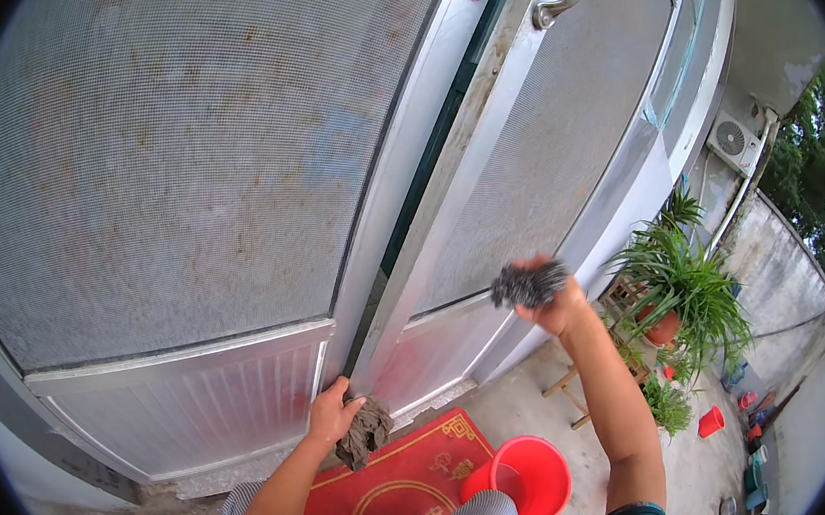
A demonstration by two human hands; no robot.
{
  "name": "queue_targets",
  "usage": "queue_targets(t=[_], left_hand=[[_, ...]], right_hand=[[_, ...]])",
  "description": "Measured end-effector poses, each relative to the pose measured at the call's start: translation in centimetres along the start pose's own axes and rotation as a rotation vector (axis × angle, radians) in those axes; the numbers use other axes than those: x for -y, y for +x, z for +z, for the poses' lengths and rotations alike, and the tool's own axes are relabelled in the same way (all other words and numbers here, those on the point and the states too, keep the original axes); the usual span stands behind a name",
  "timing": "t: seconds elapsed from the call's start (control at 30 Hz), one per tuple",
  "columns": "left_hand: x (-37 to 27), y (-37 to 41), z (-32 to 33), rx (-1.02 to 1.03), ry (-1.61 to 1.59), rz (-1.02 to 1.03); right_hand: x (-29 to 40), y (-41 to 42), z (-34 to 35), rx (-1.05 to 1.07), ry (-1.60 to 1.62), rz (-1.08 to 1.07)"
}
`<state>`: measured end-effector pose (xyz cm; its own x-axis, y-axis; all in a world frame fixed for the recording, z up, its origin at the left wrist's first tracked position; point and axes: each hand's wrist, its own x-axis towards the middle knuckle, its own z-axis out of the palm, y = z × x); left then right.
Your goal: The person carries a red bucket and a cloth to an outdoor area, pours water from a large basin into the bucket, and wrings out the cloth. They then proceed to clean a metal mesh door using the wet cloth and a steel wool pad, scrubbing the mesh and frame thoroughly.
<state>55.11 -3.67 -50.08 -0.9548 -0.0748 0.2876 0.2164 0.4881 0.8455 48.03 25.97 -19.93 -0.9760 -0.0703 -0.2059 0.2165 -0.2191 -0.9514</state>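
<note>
My left hand (329, 415) grips a crumpled grey-brown cloth (364, 435) at the bottom of the gap between two metal-framed screen doors, its fingers against the door edge. My right hand (553, 304) is raised before the lower part of the right screen door (541, 158) and holds a dark grey scouring pad (529, 282), blurred by motion. Whether the pad touches the door I cannot tell. The left screen door (191, 162) has stained mesh above a ribbed metal panel (191, 392). The right door stands slightly ajar.
A red plastic bucket (547, 486) stands beside my knee, on the edge of a red doormat (397, 494) bearing writing. To the right are potted plants (678, 283), a small red bucket (712, 422) and several basins along the wall. Curved metal handles (556, 7) project from the doors.
</note>
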Motion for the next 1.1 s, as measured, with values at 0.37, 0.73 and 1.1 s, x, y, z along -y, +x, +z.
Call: queue_targets(t=[0.37, 0.73, 1.1], left_hand=[[0.5, -0.2, 0.0, -0.056, -0.005, 0.074], [1.0, -0.2, 0.5, -0.065, -0.008, 0.117], [1.5, 0.1, 0.7, -0.088, -0.076, 0.138]], right_hand=[[9.7, -4.8, 14.3, -0.732, -0.595, -1.609], [-2.4, -2.8, 19.3, -0.536, -1.119, -1.732], [-7.2, -2.3, 14.9, -0.288, -1.073, -1.596]])
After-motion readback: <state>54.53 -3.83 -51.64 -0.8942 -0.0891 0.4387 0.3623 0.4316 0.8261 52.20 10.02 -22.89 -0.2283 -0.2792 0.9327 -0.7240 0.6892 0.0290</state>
